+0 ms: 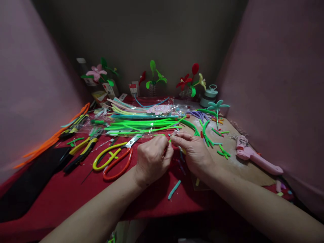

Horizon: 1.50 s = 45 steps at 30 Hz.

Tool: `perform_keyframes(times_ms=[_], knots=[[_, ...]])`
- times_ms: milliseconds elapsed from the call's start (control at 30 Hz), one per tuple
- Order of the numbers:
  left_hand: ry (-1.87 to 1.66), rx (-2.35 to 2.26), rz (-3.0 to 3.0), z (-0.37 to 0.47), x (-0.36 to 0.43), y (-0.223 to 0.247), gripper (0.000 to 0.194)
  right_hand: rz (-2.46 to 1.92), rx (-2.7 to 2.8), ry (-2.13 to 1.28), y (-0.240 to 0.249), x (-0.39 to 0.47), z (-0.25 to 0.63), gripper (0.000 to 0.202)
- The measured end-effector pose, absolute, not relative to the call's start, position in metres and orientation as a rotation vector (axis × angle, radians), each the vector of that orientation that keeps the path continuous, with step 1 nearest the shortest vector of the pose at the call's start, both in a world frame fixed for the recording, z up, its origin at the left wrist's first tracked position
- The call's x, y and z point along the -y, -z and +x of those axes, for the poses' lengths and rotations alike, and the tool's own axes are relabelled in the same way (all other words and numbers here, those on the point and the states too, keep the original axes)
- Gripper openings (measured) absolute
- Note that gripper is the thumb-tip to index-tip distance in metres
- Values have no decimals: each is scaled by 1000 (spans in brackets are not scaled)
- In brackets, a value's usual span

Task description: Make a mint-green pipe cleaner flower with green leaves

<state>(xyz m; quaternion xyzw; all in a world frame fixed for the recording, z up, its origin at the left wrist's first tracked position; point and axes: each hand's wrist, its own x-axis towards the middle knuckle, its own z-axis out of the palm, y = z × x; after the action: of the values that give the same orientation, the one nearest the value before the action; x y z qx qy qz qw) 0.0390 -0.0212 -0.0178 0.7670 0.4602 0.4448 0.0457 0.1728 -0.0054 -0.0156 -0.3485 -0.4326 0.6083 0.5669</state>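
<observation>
My left hand [155,153] is closed in a fist over the middle of the red cloth, to the right of the scissors [129,143] with yellow and red handles. My right hand [193,148] meets it, with thumb and forefinger pinched together. A small bit of bright green shows between the two hands; most of it is hidden by the fingers, and which hand grips it is unclear. Behind them lie bright green pipe cleaners [141,125] on clear plastic. A short teal piece [174,189] rests in front of the hands.
Yellow-black pliers [87,148] and orange pipe cleaners [50,143] lie at left. On the right, a pink glue gun [258,158] and green pieces [223,152] lie on a tan board [253,175]. Pipe-cleaner flowers [153,76] and a teal jar [209,94] stand behind.
</observation>
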Motion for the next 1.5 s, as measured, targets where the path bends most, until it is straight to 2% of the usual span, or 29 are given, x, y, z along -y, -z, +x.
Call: perform_keyframes(times_ms=[167,367,567,767,900,1033,1233,1367,1500], knots=[[-1319,-1454,2539,38,21,18,17,-814,993,-1482,15,6,172,10],[-1357,-1523,2497,41,19,20,19,-837,1096,-1334,18,4,173,7],[-1370,-1387,2478,37,15,20,20,-823,978,-1437,14,-1,175,9],[-1482,-1491,1834,21,1,7,30,-832,881,-1585,-15,-18,183,16],[-1553,-1428,1461,10,-16,7,25,-720,873,-1663,-15,-27,184,15],[-1554,-1394,1348,8,-25,15,18,-763,805,-1733,3,-31,186,22],[-1500,-1457,1427,7,-27,22,15,-732,761,-1802,17,-37,194,25],[-1496,-1646,1758,1,-29,25,11,-691,710,-1855,21,-41,196,24],[-1046,-1806,2395,-4,-31,32,30,-639,708,-1901,23,-43,196,22]])
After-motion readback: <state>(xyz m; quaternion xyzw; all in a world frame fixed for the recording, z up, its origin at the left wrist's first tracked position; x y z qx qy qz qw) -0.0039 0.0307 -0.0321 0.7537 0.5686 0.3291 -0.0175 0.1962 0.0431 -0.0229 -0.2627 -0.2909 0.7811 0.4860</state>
